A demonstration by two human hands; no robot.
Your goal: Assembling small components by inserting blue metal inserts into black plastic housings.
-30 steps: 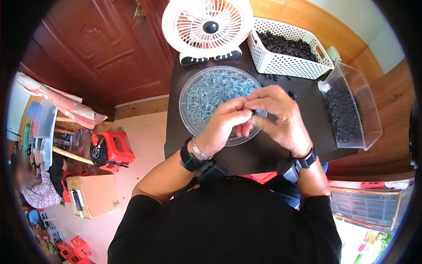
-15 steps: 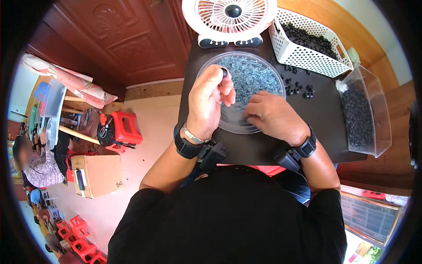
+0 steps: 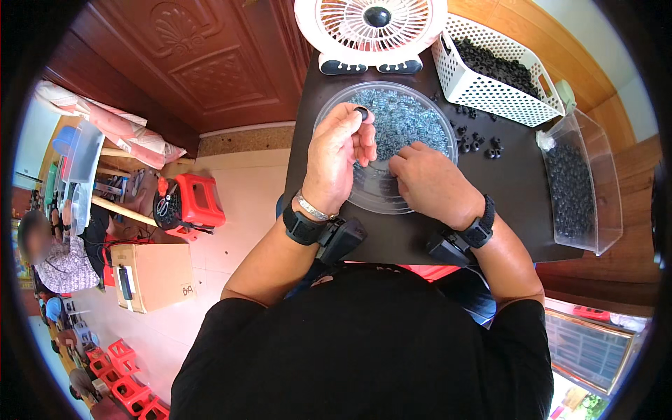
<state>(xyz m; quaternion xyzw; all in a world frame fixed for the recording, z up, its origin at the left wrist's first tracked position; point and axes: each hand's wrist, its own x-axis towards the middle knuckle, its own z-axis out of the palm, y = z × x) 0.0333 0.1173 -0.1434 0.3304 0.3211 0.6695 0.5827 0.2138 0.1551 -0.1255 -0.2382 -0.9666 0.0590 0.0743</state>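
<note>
Head view is showing the person leaning over a dark table [image 3: 392, 238], both wrists wearing black straps. The left hand [image 3: 339, 154] is lifting above a round clear dish [image 3: 381, 199], its grip closing thumb against forefinger on one small black ring [image 3: 361, 110], apparently raised so the piece can be seen clear of the pile. Just right of that grip, the right hand [image 3: 430, 180] is resting knuckles-up on the dish, fingers curling into the contents; whether its grip is holding anything I cannot tell. Under both hands the dish is holding a heap of small grey-blue metal bits [image 3: 406, 119]. Further right of the grip, a few loose black pieces [image 3: 476, 140] are lying on the table. Beyond them a clear rectangular bin [image 3: 581, 189] is holding black parts, and a white perforated basket [image 3: 490, 87] is carrying more. Farthest off, ahead of the grip, a white fan [image 3: 374, 28] is facing the person.
</note>
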